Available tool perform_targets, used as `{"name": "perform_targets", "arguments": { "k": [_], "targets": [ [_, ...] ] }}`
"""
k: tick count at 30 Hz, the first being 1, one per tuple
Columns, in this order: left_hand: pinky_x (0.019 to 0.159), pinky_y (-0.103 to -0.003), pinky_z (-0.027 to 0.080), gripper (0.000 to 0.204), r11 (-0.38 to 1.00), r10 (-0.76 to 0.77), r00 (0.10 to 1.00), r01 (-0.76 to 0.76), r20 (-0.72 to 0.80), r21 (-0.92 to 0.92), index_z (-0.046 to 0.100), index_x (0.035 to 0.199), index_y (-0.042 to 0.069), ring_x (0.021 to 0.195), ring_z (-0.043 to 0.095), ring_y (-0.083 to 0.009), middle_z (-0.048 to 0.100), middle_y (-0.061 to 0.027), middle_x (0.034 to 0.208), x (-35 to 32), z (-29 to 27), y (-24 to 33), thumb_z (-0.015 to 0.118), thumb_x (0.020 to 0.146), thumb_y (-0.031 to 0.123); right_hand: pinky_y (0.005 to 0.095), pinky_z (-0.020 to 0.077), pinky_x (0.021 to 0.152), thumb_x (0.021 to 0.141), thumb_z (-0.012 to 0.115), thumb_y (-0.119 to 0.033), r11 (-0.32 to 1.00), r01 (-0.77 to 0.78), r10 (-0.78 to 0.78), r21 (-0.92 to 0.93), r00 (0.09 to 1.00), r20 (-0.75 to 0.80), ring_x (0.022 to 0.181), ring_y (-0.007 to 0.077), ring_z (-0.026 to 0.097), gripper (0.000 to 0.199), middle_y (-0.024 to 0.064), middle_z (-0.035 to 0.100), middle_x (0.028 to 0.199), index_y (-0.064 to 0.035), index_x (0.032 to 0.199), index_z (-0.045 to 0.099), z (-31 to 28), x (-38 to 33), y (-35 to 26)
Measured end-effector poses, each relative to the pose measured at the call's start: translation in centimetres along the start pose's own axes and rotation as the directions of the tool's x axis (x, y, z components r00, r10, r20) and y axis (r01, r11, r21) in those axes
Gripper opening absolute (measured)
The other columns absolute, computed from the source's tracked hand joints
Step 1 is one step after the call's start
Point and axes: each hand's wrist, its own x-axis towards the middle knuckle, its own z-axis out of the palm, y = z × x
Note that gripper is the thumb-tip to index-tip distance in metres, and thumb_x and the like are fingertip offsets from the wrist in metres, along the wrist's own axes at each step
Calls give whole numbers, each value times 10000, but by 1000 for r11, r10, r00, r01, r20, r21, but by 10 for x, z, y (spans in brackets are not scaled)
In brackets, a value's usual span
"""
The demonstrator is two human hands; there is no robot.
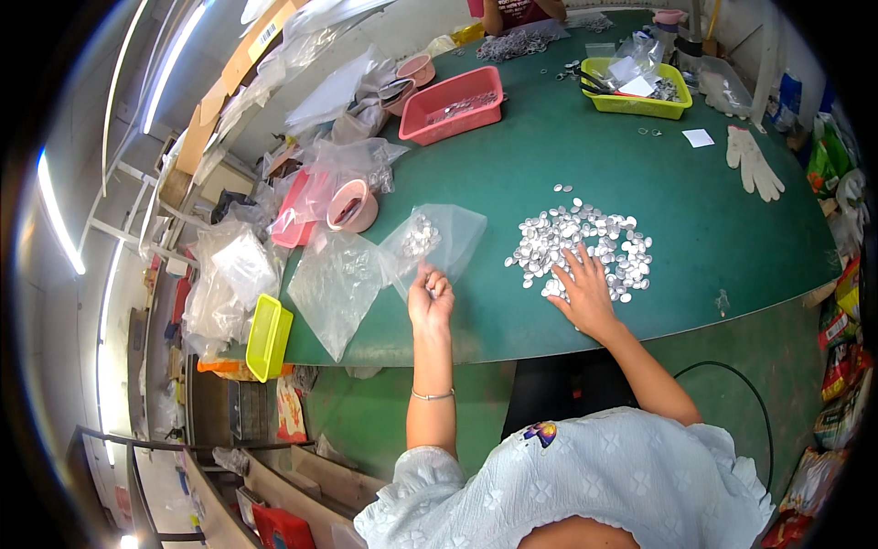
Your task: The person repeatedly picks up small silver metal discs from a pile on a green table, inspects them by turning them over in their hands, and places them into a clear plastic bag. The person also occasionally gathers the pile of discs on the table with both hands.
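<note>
A loose pile of small silvery oval discs lies on the green table. On its near side my right hand rests with fingers spread, the fingertips touching the discs. My left hand is closed, its fingers curled at the near edge of a clear plastic bag. Whatever those fingers hold, if anything, is hidden. Inside the bag sits a small heap of similar discs. Another clear plastic bag lies flat to the left, partly meeting the first.
A pink cup and a yellow-green basket stand left. Farther back are a red basin and a yellow tub holding small parts. A white glove lies right. Someone's arms show at the far edge.
</note>
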Motion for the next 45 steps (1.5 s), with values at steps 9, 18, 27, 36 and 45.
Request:
{"name": "perform_targets", "arguments": {
  "k": [9,18,27,36,45],
  "targets": [
    [1057,-565,26,585,850,383,897,-435,220,297,260,1406,118,1365,1,-270,89,-90,1480,22,72,15,485,900,307,524,226,1033,775,670,-323,1000,4,-4,7,1000,-10,1313,383,244,497,166,374,1354,-45,1170,549,-1,0,3],
    [1094,-514,30,680,704,424,835,-547,350,453,155,1448,116,1381,8,-320,64,-88,1499,7,79,-6,512,881,232,518,231,1037,770,673,-329,1000,6,-6,19,1000,-2,1314,374,244,502,156,382,1345,-49,1168,549,-2,3,1],
    [1063,-463,261,726,251,-156,765,-581,624,774,257,1390,12,1296,320,-340,251,-136,1444,-49,3,-94,661,803,153,501,228,1045,702,729,-357,987,-123,129,99,990,-53,1300,394,270,686,165,374,1363,-93,1281,473,-65,-8,33],
    [1006,-665,156,741,-539,-625,504,-831,596,138,340,1370,81,1344,137,-439,210,-112,1478,-44,-43,-162,693,746,270,576,94,1063,869,545,-344,965,-259,264,-51,954,144,1341,419,159,599,215,247,1429,-63,1360,349,-39,-25,37],
    [1012,-644,180,516,-669,-457,551,-730,698,138,419,1300,74,1317,243,-376,315,-97,1420,19,-32,-160,597,827,178,469,181,1083,857,573,-223,938,-119,90,325,991,103,1345,329,230,524,165,293,1424,-69,1329,405,-24,9,20]
  ]
}}
